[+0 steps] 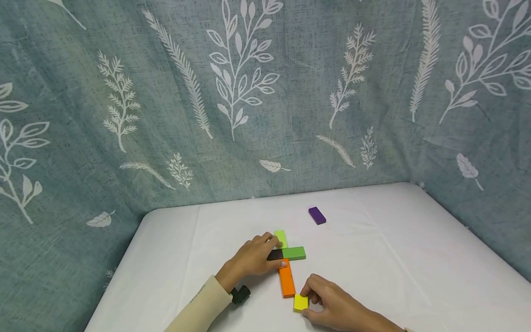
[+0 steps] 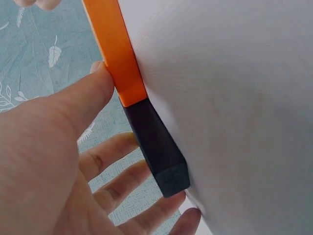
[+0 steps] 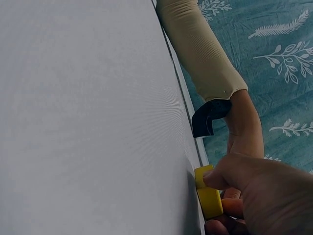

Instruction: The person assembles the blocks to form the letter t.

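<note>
In the head view, a light green block (image 1: 281, 238), a black block (image 1: 275, 254), a green block (image 1: 294, 253) and an orange block (image 1: 287, 279) lie joined on the white table. My left hand (image 1: 256, 256) spans the black block, its fingertips by the light green one. Its straight thumb touches the orange block's side in the left wrist view, with spread fingers behind the black block (image 2: 156, 142). My right hand (image 1: 332, 302) pinches a yellow block (image 1: 300, 303) between thumb and fingers, at the orange block's near end. The right wrist view shows this yellow block (image 3: 210, 202) low against the table.
A purple block (image 1: 317, 215) lies apart toward the back of the white-covered table (image 1: 415, 249). A dark wrist device (image 1: 240, 294) sits at the left sleeve. Behind the table hangs a blue-green cloth (image 1: 298, 152) with white leaf prints.
</note>
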A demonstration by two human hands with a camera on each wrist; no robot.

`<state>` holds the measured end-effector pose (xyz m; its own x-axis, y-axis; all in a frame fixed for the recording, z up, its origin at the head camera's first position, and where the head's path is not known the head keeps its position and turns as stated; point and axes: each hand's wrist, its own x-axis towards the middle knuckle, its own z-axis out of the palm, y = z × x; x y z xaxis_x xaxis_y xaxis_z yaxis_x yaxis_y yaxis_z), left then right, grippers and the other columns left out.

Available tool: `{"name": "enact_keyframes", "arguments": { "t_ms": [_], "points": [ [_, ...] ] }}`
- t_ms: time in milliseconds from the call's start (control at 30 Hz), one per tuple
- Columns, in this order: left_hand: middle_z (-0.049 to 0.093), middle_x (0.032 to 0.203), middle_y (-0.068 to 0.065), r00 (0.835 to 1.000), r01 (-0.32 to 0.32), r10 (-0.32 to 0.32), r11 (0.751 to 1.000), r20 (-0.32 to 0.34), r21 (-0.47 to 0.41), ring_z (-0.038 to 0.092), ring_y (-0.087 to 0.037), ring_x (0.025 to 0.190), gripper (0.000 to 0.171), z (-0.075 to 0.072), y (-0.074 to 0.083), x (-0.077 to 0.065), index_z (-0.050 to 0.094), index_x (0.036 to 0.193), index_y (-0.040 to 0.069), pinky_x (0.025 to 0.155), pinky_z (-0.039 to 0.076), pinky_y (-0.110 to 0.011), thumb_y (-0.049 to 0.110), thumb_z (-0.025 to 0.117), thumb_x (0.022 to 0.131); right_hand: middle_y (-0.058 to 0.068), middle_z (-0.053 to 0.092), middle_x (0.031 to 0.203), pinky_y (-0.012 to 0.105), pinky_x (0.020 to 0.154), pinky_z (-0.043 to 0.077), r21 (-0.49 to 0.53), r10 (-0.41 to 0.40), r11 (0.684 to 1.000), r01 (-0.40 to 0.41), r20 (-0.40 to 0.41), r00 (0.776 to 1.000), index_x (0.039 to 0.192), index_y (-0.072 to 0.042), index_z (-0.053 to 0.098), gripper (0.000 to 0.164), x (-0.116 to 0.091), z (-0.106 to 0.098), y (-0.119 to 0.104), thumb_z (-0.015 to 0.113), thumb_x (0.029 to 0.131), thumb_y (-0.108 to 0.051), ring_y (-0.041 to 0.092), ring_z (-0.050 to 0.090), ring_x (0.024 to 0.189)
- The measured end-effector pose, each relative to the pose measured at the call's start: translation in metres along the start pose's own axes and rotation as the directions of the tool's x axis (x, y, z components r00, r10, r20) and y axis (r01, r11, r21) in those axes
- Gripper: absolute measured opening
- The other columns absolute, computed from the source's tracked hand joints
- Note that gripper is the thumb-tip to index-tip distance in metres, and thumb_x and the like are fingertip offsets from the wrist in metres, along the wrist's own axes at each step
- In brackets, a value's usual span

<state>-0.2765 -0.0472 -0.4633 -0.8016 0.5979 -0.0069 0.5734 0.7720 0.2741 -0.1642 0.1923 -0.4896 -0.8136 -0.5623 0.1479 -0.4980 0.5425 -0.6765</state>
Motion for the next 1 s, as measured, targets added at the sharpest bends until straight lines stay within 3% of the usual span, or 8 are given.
{"name": "enact_keyframes", "arguments": {
  "t_ms": [567, 1000],
  "points": [
    [0.052, 0.141, 0.000, 1.000, -0.001, 0.001, 1.000, -0.008, 0.007, 0.057, -0.020, 0.115, 0.053, 0.0000, 0.0007, -0.0009, 0.058, 0.134, 0.025, 0.097, 0.049, -0.042, 0.057, 0.063, 0.092, -0.011, 0.055, 0.096, 0.018, 0.071, 0.049, 0.021, 0.039, 0.999, -0.039, 0.017, 0.999, 0.104, -0.019, 0.059, 0.026, 0.0009, -0.0005, -0.0009, 0.077, 0.087, -0.029, -0.002, 0.051, 0.082],
    [0.052, 0.141, 0.000, 1.000, -0.004, 0.004, 1.000, -0.012, 0.012, 0.057, -0.020, 0.115, 0.053, 0.0000, 0.0003, 0.0000, 0.057, 0.134, 0.025, 0.096, 0.050, -0.042, 0.057, 0.063, 0.092, -0.012, 0.054, 0.095, 0.018, 0.071, 0.049, 0.009, 0.003, 1.000, -0.004, 0.013, 1.000, 0.104, -0.019, 0.059, 0.026, 0.0007, 0.0000, 0.0007, 0.077, 0.087, -0.028, -0.003, 0.051, 0.082]
  ]
}}
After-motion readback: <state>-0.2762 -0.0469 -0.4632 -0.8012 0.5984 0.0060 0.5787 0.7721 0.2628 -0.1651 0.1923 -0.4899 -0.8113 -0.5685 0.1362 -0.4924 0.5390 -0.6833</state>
